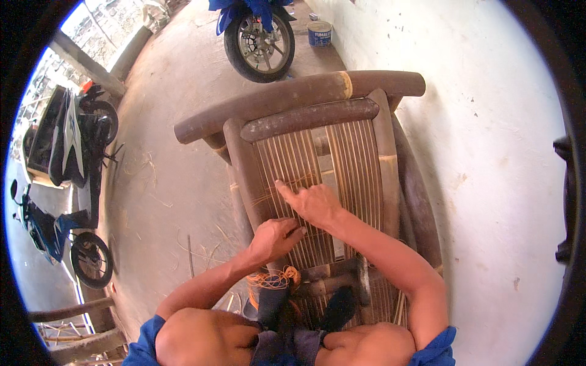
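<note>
Grey concrete floor [155,195]; at centre, brown bamboo chair [299,94] seen with narrow brown slats [285,155] fitted, fine tan strands [310,177] seemingly left unsecured, left hand [273,238] curled, right hand's [315,206] index extended, grips not determinable.

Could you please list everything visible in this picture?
Slatted bamboo furniture piece: one, brown, centre
Tangled twine: one, orange, lower centre
Partly visible motorbike: one, blue, top centre
Parked motorbikes: two, white and blue, left
Round bucket: one, blue, top centre
Curved-railed furniture: one, brown, lower left
Loose strips: several, tan, left
Smooth wall: one, white, right
Smooth floor: one, grey, left
Sleeves: two, blue, bottom
Knees: two, bare, bottom
Left hand: one, bare, centre
Right hand: one, bare, centre
</note>
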Demonstrator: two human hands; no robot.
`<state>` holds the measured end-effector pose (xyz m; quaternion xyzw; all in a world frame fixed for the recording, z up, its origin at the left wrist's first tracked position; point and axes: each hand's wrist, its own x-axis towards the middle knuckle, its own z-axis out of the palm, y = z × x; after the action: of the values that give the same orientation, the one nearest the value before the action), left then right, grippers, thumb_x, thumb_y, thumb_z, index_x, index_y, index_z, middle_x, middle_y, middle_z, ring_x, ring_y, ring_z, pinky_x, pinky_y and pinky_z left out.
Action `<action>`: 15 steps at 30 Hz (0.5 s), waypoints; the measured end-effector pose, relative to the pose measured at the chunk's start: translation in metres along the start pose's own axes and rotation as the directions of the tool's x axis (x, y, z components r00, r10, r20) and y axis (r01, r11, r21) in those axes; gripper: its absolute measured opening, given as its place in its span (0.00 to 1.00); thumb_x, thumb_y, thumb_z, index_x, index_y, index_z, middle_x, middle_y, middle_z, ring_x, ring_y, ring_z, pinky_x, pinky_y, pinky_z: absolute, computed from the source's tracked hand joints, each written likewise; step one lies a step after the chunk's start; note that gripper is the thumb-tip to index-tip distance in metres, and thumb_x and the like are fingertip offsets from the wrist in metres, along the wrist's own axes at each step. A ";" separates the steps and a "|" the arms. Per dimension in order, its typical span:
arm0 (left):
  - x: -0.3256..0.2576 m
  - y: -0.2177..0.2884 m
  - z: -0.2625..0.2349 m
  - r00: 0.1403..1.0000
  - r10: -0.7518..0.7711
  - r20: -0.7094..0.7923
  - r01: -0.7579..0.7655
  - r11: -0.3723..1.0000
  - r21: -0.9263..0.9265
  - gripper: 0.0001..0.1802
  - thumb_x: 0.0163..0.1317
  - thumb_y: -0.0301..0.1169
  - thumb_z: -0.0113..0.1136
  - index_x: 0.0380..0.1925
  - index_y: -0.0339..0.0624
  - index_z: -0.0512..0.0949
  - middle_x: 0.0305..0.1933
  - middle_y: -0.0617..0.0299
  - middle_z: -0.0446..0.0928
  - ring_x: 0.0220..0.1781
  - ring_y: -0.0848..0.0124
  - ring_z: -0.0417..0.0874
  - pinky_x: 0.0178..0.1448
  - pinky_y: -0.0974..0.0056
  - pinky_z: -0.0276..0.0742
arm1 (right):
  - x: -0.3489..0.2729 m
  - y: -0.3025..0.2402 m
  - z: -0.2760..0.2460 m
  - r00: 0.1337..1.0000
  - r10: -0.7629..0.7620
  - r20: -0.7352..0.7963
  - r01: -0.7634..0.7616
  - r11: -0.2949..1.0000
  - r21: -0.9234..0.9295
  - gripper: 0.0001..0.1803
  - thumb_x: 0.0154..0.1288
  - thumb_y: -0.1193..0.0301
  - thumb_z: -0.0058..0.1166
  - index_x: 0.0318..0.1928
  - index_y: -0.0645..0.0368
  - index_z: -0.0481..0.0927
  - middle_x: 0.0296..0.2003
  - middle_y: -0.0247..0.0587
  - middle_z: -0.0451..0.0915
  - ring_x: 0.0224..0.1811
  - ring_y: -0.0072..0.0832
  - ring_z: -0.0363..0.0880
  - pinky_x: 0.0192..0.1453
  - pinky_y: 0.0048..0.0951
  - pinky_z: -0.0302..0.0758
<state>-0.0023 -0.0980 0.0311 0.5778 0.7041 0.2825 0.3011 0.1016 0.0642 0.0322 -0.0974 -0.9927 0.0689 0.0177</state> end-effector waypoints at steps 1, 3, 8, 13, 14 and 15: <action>-0.001 -0.001 -0.001 1.000 0.027 -0.011 -0.027 0.999 0.026 0.16 0.71 0.38 0.65 0.31 0.35 0.80 0.30 0.44 0.80 0.32 0.43 0.82 0.38 0.46 0.78 | 0.007 0.003 0.010 0.994 -0.035 -0.101 0.037 0.999 0.023 0.23 0.71 0.66 0.55 0.65 0.53 0.75 0.27 0.46 0.88 0.28 0.44 0.91 0.31 0.46 0.86; -0.001 -0.004 -0.006 0.996 0.079 -0.033 -0.075 0.990 0.116 0.14 0.69 0.37 0.65 0.31 0.36 0.81 0.31 0.47 0.81 0.34 0.45 0.85 0.39 0.45 0.80 | 0.015 0.008 0.024 0.979 -0.074 -0.192 0.082 0.996 0.037 0.18 0.71 0.66 0.54 0.59 0.55 0.77 0.26 0.47 0.88 0.29 0.44 0.91 0.32 0.46 0.87; 0.013 -0.008 -0.024 0.993 0.116 -0.031 -0.109 0.980 0.168 0.12 0.68 0.36 0.67 0.36 0.37 0.82 0.36 0.49 0.80 0.40 0.48 0.85 0.44 0.47 0.81 | 0.014 0.014 0.012 0.917 0.148 -0.370 -0.004 0.932 0.363 0.08 0.79 0.65 0.52 0.47 0.56 0.76 0.24 0.40 0.84 0.22 0.34 0.86 0.22 0.35 0.80; 0.070 0.001 -0.045 0.924 0.351 -0.151 -0.295 0.907 0.299 0.13 0.67 0.38 0.69 0.42 0.40 0.82 0.42 0.50 0.80 0.50 0.48 0.82 0.53 0.47 0.81 | -0.019 0.045 -0.053 0.747 0.657 -0.108 0.154 -0.012 0.988 0.15 0.85 0.61 0.49 0.43 0.59 0.78 0.22 0.29 0.72 0.22 0.14 0.68 0.24 0.22 0.68; 0.085 0.005 -0.051 0.918 0.377 -0.126 -0.319 0.888 0.330 0.14 0.66 0.38 0.69 0.43 0.41 0.82 0.43 0.51 0.80 0.51 0.48 0.82 0.55 0.47 0.80 | -0.023 0.048 -0.062 0.736 0.671 -0.091 0.178 -0.061 0.982 0.15 0.85 0.61 0.50 0.43 0.60 0.78 0.22 0.28 0.71 0.22 0.13 0.67 0.24 0.20 0.67; 0.101 0.009 -0.055 0.900 0.421 -0.115 -0.358 0.863 0.356 0.14 0.66 0.38 0.70 0.44 0.41 0.82 0.45 0.52 0.80 0.52 0.49 0.82 0.57 0.47 0.80 | -0.026 0.050 -0.069 0.718 0.690 -0.090 0.222 -0.104 0.970 0.14 0.85 0.62 0.50 0.43 0.60 0.78 0.22 0.26 0.70 0.22 0.13 0.67 0.24 0.19 0.65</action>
<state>-0.0530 0.0000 0.0644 0.7206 0.6344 0.2708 0.0699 0.1404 0.1166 0.0926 -0.2641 -0.5102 0.7236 0.3826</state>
